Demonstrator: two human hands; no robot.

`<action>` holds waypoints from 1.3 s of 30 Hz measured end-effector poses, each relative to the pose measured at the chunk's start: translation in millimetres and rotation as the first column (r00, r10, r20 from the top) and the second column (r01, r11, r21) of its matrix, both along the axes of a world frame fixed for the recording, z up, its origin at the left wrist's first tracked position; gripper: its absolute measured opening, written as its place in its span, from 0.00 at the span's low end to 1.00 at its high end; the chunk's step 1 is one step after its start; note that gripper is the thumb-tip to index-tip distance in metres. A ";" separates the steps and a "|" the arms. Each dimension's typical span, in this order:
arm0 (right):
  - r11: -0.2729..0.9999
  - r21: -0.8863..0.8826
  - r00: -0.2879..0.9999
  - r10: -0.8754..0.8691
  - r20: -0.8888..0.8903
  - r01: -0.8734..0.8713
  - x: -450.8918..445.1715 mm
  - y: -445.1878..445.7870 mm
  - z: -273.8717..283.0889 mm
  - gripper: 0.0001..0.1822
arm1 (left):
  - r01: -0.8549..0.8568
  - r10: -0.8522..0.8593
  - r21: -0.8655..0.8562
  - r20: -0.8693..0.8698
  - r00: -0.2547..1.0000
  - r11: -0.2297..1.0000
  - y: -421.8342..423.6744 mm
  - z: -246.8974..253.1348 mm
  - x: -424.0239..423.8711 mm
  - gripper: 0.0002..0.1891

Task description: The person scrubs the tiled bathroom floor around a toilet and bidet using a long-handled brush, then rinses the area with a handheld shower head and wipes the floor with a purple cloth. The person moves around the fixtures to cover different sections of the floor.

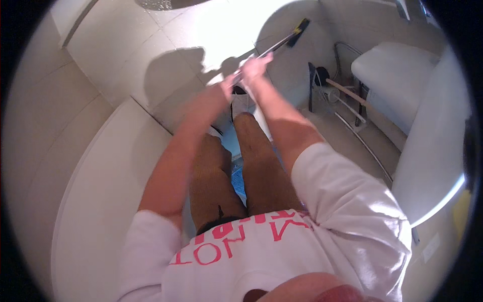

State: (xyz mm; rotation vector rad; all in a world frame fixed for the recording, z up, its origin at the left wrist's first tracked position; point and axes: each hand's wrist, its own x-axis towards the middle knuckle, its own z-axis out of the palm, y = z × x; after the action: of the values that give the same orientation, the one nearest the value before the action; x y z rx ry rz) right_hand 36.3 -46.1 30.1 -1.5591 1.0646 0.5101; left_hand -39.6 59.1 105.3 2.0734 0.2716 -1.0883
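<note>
Both my hands grip a long thin handle [277,45] out in front of me. My left hand [227,85] is on its nearer part, slightly blurred, and my right hand [256,68] is just beyond, with a thumb or finger sticking out. The handle ends in a black and yellow brush head [299,32], which lies against a large tiled surface at the upper right. Something white, perhaps a cloth or plastic, shows around my hands; I cannot tell what it is.
A white bathtub or ledge [102,188] runs along the left. To the right are a white basin-like fixture [396,71], a wooden rod [347,92], pipes and a hose [364,145]. A blue mat [237,179] shows between my legs.
</note>
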 end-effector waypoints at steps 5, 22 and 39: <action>0.943 -0.329 0.996 0.027 -0.081 -0.053 66.9 -74.0 -21.2 0.27 | -0.097 0.094 0.027 0.096 0.991 0.995 -77.4 -22.1 41.3 0.21; 0.622 -0.399 0.698 0.713 -0.066 -0.674 1.0 38.0 -33.0 0.38 | -0.385 0.378 0.011 0.168 0.910 0.923 -4.9 -1.4 -44.4 0.22; 0.133 0.072 0.119 0.977 -0.177 -0.988 -137.2 127.0 29.9 0.30 | -0.855 0.848 0.076 0.114 0.518 0.512 -21.6 39.9 -202.3 0.26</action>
State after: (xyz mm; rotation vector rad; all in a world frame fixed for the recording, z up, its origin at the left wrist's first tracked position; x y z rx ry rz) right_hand -100.9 80.9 60.0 -2.1896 -0.1105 1.5949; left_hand -241.9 37.6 145.2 1.6746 1.2238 -0.3676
